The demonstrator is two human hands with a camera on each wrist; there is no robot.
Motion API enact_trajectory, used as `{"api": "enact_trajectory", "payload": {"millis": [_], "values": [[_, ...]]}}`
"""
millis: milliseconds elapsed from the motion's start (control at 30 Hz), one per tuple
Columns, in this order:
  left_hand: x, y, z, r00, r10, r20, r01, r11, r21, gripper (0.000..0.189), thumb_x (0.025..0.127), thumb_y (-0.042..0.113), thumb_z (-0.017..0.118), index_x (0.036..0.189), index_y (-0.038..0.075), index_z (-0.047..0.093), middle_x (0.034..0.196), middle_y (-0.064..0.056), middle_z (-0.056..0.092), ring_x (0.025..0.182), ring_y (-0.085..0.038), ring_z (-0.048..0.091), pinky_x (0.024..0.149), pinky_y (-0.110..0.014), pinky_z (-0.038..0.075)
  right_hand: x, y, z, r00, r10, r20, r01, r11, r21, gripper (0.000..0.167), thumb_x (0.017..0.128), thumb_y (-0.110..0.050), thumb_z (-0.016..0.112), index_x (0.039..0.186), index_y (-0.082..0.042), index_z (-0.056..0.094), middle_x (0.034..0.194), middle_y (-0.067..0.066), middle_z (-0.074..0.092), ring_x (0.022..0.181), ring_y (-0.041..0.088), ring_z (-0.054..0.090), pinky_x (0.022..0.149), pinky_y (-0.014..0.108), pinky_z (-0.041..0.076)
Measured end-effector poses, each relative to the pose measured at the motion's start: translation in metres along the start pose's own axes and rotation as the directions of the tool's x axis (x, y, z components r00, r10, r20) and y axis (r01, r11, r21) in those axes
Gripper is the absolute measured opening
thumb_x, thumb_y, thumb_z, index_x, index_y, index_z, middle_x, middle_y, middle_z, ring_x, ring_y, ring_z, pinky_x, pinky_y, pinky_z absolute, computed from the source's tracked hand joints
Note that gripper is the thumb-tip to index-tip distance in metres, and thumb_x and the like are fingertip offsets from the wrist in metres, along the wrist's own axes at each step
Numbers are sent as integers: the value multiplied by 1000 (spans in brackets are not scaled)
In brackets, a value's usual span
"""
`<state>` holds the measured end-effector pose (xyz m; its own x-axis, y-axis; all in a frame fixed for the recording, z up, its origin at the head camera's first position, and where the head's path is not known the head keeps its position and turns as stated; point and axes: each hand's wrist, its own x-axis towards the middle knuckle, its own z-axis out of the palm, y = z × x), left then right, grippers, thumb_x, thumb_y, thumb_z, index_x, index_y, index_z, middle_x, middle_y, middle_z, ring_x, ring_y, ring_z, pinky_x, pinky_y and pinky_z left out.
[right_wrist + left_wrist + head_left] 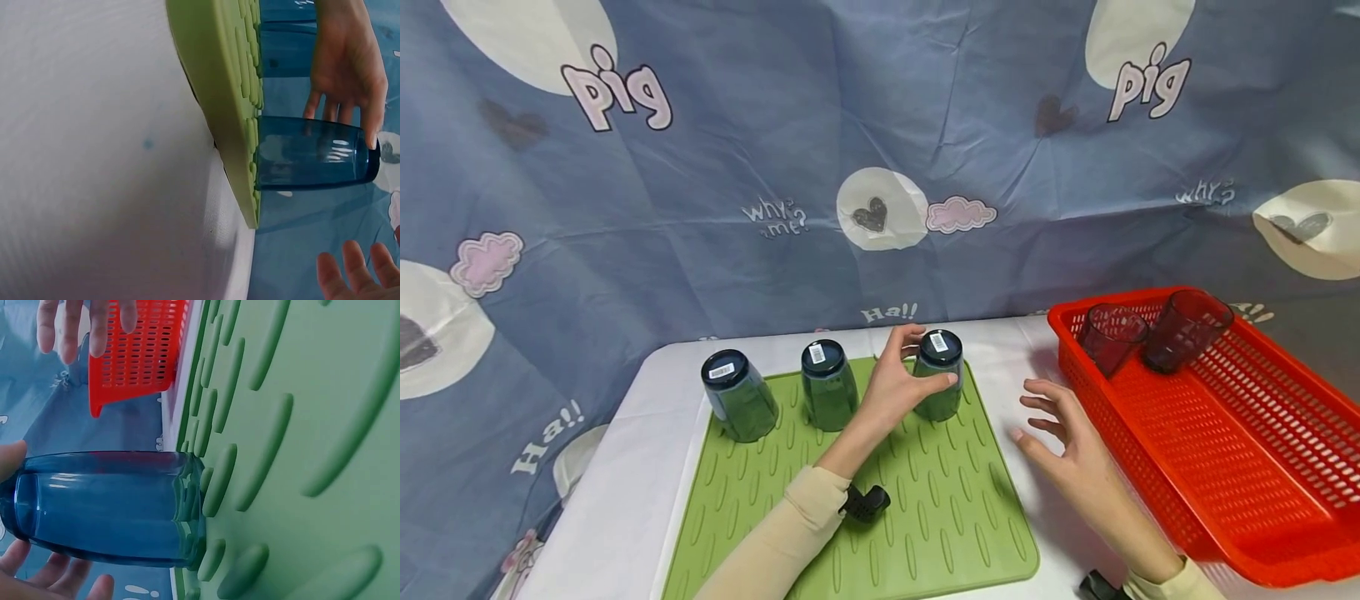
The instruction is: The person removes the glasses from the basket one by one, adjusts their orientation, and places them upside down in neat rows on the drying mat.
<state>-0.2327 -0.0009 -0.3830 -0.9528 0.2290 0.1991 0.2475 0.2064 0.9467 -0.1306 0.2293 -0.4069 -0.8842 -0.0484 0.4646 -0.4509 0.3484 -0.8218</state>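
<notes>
The blue-tinted, clear glass tumbler [943, 360] stands upside down near the far right corner of a light-green mat with raised oval ribs [925, 517], its rim resting on those ribs. Nearest the camera are two cream sleeves [790, 533], with a small black device [867, 504] at the left wrist and a second black device [1099, 586] at the right one. The right hand [1067, 433] is spread wide, thumb well apart from loosely bent fingers, above the white-covered table [625, 467] between the mat and a long red perforated plastic basket [1210, 483]. Farther off, the left hand [898, 379] holds the tumbler by its upturned base end, the thumb on the near side and the fingers curved round the other. A white barcode label [938, 342] sits on that base. To its left, two more tumblers of the same kind [829, 387] stand inverted on the mat, also labelled. At the basket's far end, two see-through tumblers [1187, 329] lie tilted, looking dark reddish. Behind everything hangs a grey-blue printed cloth [760, 125] reading "pig" and "Ha!!".
</notes>
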Motion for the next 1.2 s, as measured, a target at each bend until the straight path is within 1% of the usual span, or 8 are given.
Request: {"api": "enact_trajectory", "payload": {"millis": [300,367,500,600,733,833,1000,1200], "values": [[-11,3,-5,1000,6,20,-5,999,-47,72,76,21,86,137,17,46,133,-2,51,124,-22,47,101,-47,42,-1,-2,0,1000,6,4,-6,1000,-6,62,86,5,71,139,-14,47,137,2,48,121,25,52,94,23,48],[-14,4,-6,1000,9,24,-8,999,-47,72,76,21,85,136,17,46,133,-1,51,125,-22,47,102,-47,41,-1,-3,0,1000,7,3,-7,1000,-7,61,86,5,71,139,-14,48,136,2,48,121,25,52,94,23,48],[-20,6,-8,999,8,31,-7,1000,-17,71,76,23,85,136,21,47,133,3,51,124,-20,47,101,-48,42,-1,-2,1,1000,7,5,-7,1000,-5,62,86,6,71,139,-13,47,136,2,48,121,28,52,94,23,48],[-25,7,-11,999,5,33,-4,1000,-3,72,76,23,84,137,21,46,135,4,50,125,-21,46,102,-50,41,-2,-2,2,1000,4,9,-4,1000,-4,61,86,6,71,139,-12,47,137,3,48,120,28,52,94,23,48],[-32,9,-16,999,-4,37,4,1000,-10,74,77,23,83,139,20,44,140,3,47,129,-26,44,103,-53,39,-3,-1,4,1000,-1,12,1,1000,-4,61,85,6,71,138,-10,47,136,3,48,120,29,52,94,23,48],[-35,9,-18,999,-9,31,9,1000,-10,72,77,22,83,139,21,45,141,4,46,129,-26,44,104,-54,38,-3,-1,4,1000,-5,10,5,1000,-10,61,85,7,71,138,-10,48,136,3,48,120,27,53,94,23,48],[-38,7,-21,1000,-9,21,9,1000,-7,70,76,18,83,136,23,46,138,5,48,127,-22,45,105,-52,37,-3,-1,4,1000,-11,6,11,1000,-11,61,84,8,71,138,-9,48,136,4,48,119,22,54,93,22,48],[-47,10,-25,999,-16,33,17,1000,-18,71,77,21,84,136,24,46,138,4,47,128,-25,44,106,-53,35,-3,-1,3,1000,-10,10,11,1000,-10,61,85,8,71,138,-10,48,136,4,48,119,19,53,94,22,48]]}}
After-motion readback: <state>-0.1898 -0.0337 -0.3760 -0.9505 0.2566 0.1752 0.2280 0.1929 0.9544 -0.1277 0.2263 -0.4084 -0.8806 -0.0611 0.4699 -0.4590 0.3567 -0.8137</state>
